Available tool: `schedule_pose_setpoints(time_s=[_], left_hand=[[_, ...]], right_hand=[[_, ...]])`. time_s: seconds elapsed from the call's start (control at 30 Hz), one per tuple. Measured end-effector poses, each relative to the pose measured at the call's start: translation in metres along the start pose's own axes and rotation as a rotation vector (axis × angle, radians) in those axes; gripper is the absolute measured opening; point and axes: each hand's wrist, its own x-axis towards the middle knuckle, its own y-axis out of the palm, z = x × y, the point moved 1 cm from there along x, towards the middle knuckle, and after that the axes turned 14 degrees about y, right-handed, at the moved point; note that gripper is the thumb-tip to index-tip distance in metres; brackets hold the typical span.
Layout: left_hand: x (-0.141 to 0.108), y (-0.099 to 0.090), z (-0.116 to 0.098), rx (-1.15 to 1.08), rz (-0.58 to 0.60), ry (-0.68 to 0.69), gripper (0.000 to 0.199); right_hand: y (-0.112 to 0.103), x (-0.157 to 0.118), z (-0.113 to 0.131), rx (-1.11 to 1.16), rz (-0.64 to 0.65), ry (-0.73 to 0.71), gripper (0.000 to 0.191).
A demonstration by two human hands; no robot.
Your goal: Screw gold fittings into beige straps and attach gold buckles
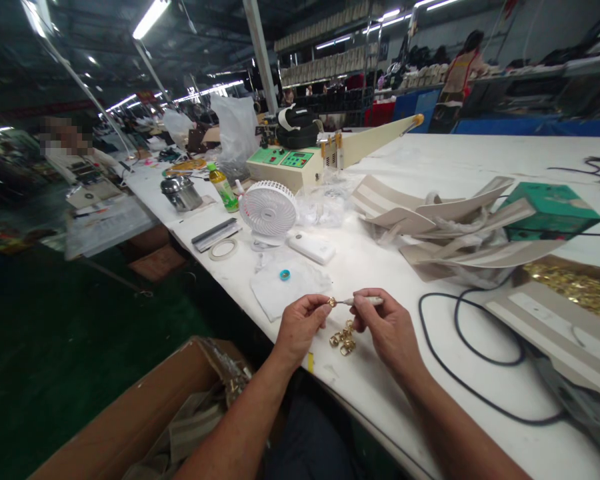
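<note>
Left hand (300,325): thumb and finger pinched on one small gold piece (332,303), held up over the near edge of the white counter (380,400). Right hand (387,325): fingers curled about a slim pale-handled tool (373,301), tip at the gold piece. Between them, lying on the counter: cluster of gold fittings (347,347). Beyond: white sheet (270,293), small blue round item (285,275) upon it; round white fan (269,212), upright.

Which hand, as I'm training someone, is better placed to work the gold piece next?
Probably the right hand: it holds the tool pointed at the gold piece, which the left hand pinches.
</note>
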Motion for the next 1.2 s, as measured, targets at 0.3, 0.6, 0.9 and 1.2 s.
schedule_pose_setpoints(time_s=[0.3, 0.6, 0.9, 1.2], left_hand=[[-0.003, -0.002, -0.005, 0.156, 0.012, 0.054, 0.025], [-0.019, 0.011, -0.029, 0.6, 0.123, 0.316, 0.016], [-0.005, 0.001, -0.027, 0.841, 0.184, 0.263, 0.023], [0.008, 0.042, -0.038, 1.174, 0.441, 0.363, 0.011]], right_hand=[[-0.005, 0.006, -0.006, -0.099, 0.165, -0.031, 0.036], [-0.019, 0.01, 0.004, -0.077, 0.02, 0.085, 0.05], [-0.044, 0.019, 0.016, 0.146, 0.198, -0.035, 0.039], [-0.07, 0.038, 0.016, 0.473, -0.155, 0.022, 0.037]])
